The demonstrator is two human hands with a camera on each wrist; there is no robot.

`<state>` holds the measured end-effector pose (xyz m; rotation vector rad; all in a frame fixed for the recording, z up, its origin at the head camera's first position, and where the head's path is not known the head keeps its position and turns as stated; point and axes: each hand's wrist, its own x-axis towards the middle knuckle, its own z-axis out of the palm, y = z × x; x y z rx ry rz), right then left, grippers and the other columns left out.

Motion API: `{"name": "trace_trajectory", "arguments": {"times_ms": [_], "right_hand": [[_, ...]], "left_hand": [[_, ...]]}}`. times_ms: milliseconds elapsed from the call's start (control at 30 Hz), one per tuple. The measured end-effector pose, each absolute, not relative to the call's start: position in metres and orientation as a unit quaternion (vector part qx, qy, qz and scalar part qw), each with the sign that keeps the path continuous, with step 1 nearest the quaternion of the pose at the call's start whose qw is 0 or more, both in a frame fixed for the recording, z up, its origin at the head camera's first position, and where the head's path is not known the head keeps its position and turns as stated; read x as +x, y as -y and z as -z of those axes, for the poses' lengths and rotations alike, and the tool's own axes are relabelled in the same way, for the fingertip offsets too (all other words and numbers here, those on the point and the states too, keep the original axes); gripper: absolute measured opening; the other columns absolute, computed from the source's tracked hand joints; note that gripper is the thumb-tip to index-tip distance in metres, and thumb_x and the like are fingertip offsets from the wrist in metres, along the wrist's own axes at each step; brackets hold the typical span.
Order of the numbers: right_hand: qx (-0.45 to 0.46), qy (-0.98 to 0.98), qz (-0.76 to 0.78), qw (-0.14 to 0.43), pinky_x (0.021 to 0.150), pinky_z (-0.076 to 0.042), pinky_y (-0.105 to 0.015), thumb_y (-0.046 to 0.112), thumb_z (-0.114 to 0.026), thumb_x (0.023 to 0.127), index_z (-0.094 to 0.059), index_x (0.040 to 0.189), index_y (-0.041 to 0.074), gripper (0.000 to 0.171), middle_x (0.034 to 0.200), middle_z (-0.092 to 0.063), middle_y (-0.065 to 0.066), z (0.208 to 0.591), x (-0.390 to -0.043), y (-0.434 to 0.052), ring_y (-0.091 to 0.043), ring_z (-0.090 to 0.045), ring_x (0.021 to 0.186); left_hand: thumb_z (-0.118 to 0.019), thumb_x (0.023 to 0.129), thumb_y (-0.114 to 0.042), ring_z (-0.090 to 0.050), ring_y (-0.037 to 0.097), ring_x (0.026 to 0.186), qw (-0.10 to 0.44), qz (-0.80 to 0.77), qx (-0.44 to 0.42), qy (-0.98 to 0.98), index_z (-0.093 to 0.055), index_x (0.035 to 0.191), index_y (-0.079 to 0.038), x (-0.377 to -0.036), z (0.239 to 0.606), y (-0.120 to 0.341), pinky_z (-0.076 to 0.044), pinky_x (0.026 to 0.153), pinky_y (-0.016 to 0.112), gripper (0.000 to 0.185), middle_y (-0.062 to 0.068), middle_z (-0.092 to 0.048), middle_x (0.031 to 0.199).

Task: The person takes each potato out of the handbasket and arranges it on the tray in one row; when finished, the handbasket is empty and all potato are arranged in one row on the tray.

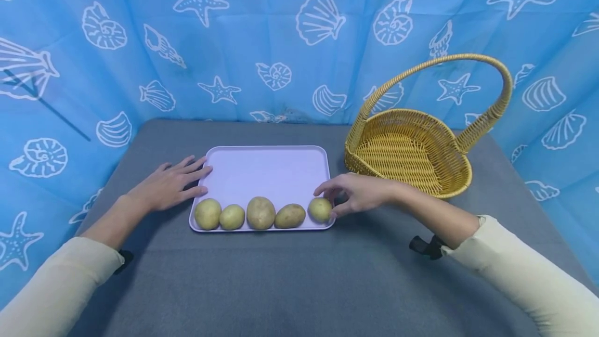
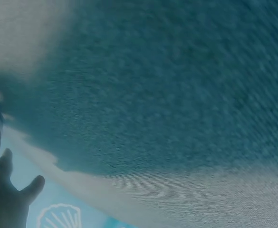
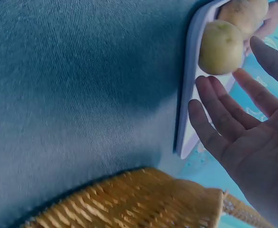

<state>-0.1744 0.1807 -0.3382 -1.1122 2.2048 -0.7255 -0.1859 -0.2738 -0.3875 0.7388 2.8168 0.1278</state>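
A pale lilac tray (image 1: 267,170) lies on the grey cloth, with several potatoes in a row along its near edge. At the right end of that row is a small round potato (image 1: 320,209). My right hand (image 1: 357,191) reaches around this potato, thumb and fingers apart; in the right wrist view the fingers are spread beside the potato (image 3: 220,47) without closing on it. Over the tray's left rim, my left hand (image 1: 175,183) rests with fingers extended. The left wrist view catches only part of that hand (image 2: 8,190), dark against the curtain.
A yellow wicker basket (image 1: 398,155) with a tall arched handle (image 1: 460,57) stands right of the tray, behind my right forearm. Its woven floor is visible. A blue curtain (image 1: 262,35) with white shell prints hangs behind and beside the table (image 1: 281,280).
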Motion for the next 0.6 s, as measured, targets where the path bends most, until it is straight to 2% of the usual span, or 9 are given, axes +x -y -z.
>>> {"name": "trace_trajectory", "arguments": {"times_ms": [200,300,400,500,600], "right_hand": [[-0.376,-0.843,0.270,0.273,0.097,-0.051,-0.048,0.017,-0.071,0.092,-0.055,0.138,0.001,0.052,0.130,-0.063,-0.015,0.316,-0.167,-0.206,-0.032,-0.062,0.115],[-0.346,-0.857,0.274,0.266,0.099,-0.050,-0.050,0.021,-0.069,0.095,-0.055,0.139,0.008,0.049,0.132,-0.062,-0.009,0.299,-0.162,-0.226,-0.030,-0.061,0.119],[-0.328,-0.873,0.277,0.233,0.096,-0.052,-0.048,0.023,-0.068,0.096,-0.057,0.138,0.010,0.045,0.129,-0.063,-0.005,0.284,-0.156,-0.251,-0.026,-0.062,0.117],[-0.307,-0.892,0.274,0.188,0.091,-0.055,-0.040,0.021,-0.066,0.098,-0.058,0.137,0.010,0.042,0.125,-0.066,-0.005,0.275,-0.152,-0.279,-0.024,-0.064,0.113],[-0.281,-0.903,0.283,0.157,0.087,-0.055,-0.030,0.015,-0.063,0.099,-0.057,0.137,0.007,0.040,0.123,-0.067,-0.006,0.271,-0.149,-0.311,-0.015,-0.064,0.111]], "left_hand": [[-0.043,0.102,-0.056,-0.018,0.044,0.148,0.107,-0.018,0.253,-0.961,-0.033,0.156,-0.012,-0.184,0.384,0.272,-0.019,0.109,0.074,0.070,0.015,-0.024,0.163],[-0.044,0.102,-0.056,-0.021,0.045,0.147,0.100,-0.005,0.251,-0.963,-0.035,0.155,-0.011,-0.182,0.380,0.273,-0.021,0.108,0.074,0.070,0.016,-0.025,0.162],[-0.047,0.101,-0.056,-0.022,0.046,0.146,0.097,-0.002,0.250,-0.964,-0.037,0.154,-0.012,-0.180,0.376,0.275,-0.022,0.108,0.074,0.070,0.016,-0.027,0.161],[-0.048,0.100,-0.056,-0.022,0.047,0.146,0.097,-0.006,0.246,-0.964,-0.037,0.154,-0.012,-0.178,0.372,0.279,-0.023,0.107,0.074,0.071,0.018,-0.026,0.161],[-0.047,0.100,-0.057,-0.021,0.047,0.146,0.093,-0.003,0.242,-0.966,-0.035,0.155,-0.011,-0.177,0.369,0.286,-0.022,0.108,0.074,0.072,0.019,-0.025,0.162]]}}
